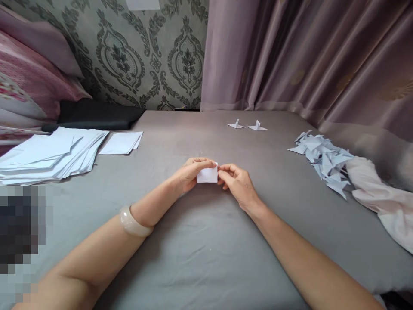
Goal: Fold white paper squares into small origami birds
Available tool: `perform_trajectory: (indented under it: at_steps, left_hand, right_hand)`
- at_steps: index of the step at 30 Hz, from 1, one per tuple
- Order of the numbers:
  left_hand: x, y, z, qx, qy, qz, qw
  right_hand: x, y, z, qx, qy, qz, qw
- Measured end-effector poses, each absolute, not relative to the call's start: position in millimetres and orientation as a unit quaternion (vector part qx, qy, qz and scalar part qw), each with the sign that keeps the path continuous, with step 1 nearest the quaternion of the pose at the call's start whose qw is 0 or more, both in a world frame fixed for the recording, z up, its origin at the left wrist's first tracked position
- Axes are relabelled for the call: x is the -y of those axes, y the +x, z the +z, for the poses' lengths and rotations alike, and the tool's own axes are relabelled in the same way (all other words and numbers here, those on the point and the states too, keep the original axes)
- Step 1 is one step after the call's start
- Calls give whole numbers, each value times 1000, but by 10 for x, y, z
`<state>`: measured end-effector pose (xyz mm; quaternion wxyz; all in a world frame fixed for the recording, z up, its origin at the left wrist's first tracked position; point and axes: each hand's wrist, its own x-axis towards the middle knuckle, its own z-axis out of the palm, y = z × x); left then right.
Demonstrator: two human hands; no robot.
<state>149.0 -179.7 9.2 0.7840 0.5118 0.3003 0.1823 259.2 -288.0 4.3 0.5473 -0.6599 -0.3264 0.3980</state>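
Note:
A small folded piece of white paper [207, 175] is held up in front of me over the grey cloth. My left hand [193, 172] grips it from the left, with the thumb lying along its top edge. At the paper's right edge, my right hand [235, 178] has its thumb and index finger pinched together. Those fingertips touch or nearly touch the upper right corner; the tips are partly hidden. The paper is a flat rectangle from this side, and its far face cannot be seen.
Stacked white sheets [80, 148] and smaller paper squares [121, 143] lie at the left. Two folded paper figures [257, 125] stand at the back right. A heap of folded paper pieces [325, 157] lies right, beside a pale cloth [380, 185]. A black item [97, 113] lies back left.

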Motion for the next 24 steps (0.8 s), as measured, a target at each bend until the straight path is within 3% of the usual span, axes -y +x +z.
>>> perform_trajectory:
  at_steps: [5,24]
  left_hand:
    - [1811,1478,133,-313,552,165,755]
    - [1816,1461,163,-321,578,129,739]
  right_hand:
    - [2856,2725,62,338,-659,343,578]
    - [2865,2778,29,396,-621,376,562]
